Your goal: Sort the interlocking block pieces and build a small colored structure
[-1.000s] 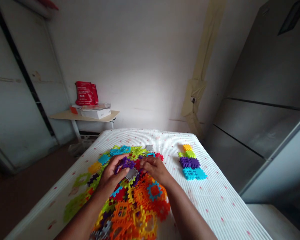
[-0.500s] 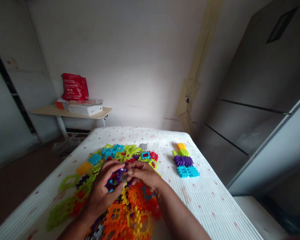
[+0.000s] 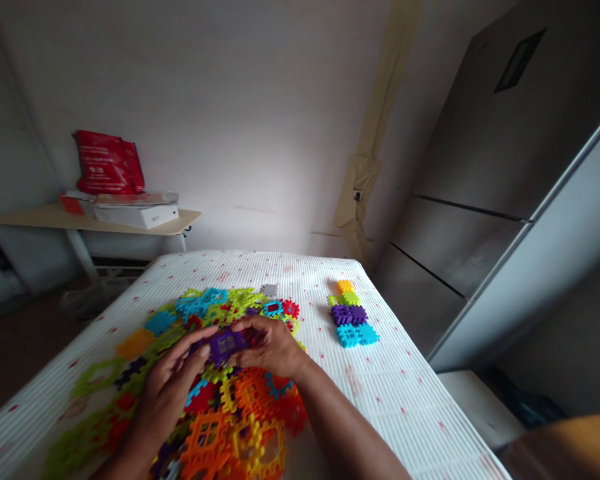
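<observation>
Both hands meet over a heap of interlocking plastic tiles point(image 3: 207, 430) in many colours. Between them is a purple window tile point(image 3: 227, 345) with a gridded opening. My left hand point(image 3: 173, 373) pinches purple pieces at its left side, thumb against fingers. At the other side my right hand point(image 3: 270, 347) grips the purple tile's edge between thumb and fingers. More purple shows behind the left fingers, but how many pieces are joined there is hidden. Orange, yellow, red and lime tiles lie beneath the hands.
To the right lie joined tiles: blue point(image 3: 356, 335), purple point(image 3: 349, 314), lime point(image 3: 351, 298) and yellow point(image 3: 345, 286). A grey tile point(image 3: 269, 290) sits behind the heap. A side table point(image 3: 40, 217) holds a red bag point(image 3: 107, 163) and a white box point(image 3: 135, 213). A fridge point(image 3: 460, 220) stands right.
The view has swung right. The hands have come together on the purple pieces, and a purple window tile now faces up between them. The grey tile seen by the left thumb earlier is out of sight.
</observation>
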Available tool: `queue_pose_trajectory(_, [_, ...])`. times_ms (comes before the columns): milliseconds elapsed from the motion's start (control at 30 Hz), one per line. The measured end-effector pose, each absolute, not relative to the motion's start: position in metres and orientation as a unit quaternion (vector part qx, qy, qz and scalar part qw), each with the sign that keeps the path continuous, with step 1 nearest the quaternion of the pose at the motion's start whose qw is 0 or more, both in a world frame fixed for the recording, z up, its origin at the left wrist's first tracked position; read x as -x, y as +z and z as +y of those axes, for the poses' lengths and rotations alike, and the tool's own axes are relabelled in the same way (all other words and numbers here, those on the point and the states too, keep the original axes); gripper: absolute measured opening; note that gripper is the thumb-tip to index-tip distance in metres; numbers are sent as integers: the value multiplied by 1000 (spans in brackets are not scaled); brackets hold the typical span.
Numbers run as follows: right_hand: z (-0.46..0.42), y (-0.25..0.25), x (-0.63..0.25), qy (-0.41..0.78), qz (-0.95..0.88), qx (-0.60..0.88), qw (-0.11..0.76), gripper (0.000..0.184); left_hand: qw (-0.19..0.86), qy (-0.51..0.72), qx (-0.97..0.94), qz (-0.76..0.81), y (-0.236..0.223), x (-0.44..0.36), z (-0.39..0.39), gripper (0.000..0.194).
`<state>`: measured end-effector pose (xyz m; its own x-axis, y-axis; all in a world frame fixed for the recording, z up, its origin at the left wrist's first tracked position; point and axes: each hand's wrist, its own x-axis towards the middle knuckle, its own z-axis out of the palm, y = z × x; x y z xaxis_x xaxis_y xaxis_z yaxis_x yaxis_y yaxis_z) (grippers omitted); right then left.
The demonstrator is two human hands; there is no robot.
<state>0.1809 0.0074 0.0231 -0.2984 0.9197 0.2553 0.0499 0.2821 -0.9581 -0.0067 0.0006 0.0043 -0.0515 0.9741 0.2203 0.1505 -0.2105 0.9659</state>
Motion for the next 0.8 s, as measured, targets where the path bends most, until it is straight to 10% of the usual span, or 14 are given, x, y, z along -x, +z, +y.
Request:
queue_pose_trajectory(367, [1,24,-175,343,-762,355,418,35,437,559,-547,444,11,1,-4,14])
queue_pose_trajectory(800, [0,18,-167,173,-768,494,369,12,516,595,-422,448,9,-2,-1,27])
